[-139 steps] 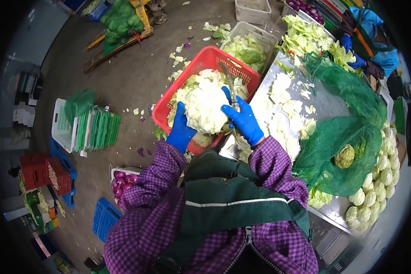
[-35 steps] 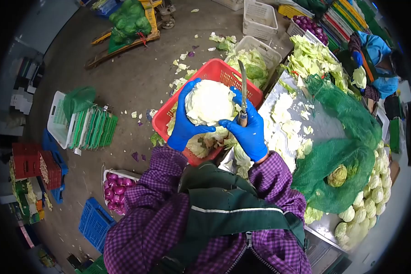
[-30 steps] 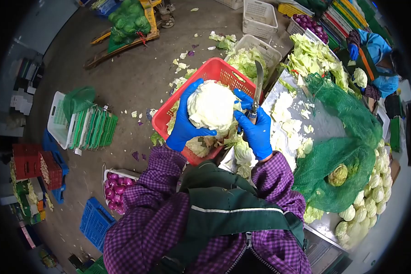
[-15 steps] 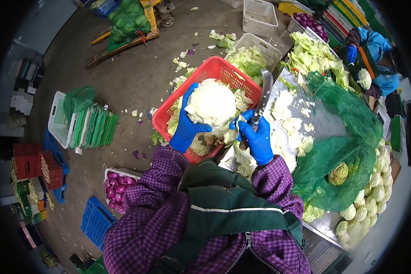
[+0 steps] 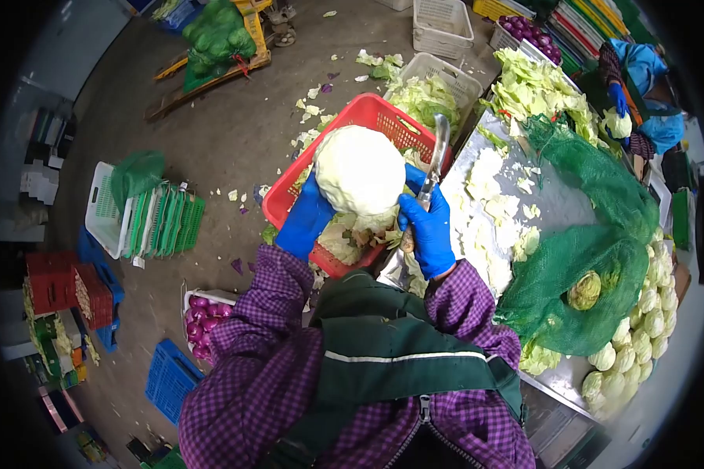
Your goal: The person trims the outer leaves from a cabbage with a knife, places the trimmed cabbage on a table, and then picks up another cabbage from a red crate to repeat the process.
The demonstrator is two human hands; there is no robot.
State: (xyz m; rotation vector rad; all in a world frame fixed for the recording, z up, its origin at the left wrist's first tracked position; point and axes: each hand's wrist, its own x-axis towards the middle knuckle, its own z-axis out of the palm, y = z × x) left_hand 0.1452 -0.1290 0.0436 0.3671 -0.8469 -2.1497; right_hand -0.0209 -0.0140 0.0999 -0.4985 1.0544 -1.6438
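Observation:
In front of me, my left hand [image 5: 308, 217] cups a pale, round cabbage [image 5: 360, 170] from the left and below, its fingers partly hidden behind the head. My right hand [image 5: 429, 228] is closed around the handle of a knife [image 5: 436, 152], the curved blade pointing up and away from me. That hand is right at the cabbage's right side. Both hands wear blue gloves. Below the cabbage is a red basket [image 5: 277, 205] with loose leaves inside. To the right, a metal table [image 5: 559, 207] carries leaf scraps [image 5: 489, 184].
Green netting [image 5: 579, 273] lies on the table beside stacked pale cabbages [image 5: 630, 344]. A white crate [image 5: 468, 86] of leaves stands behind the basket. Another person's gloved hand [image 5: 618, 98] holds a cabbage at upper right. Red onions [image 5: 203, 322] sit in a crate at lower left.
The cabbage has turned in my left hand and shows a smoother side. My right hand has shifted slightly left, and the piece of leaf at its fingers no longer shows.

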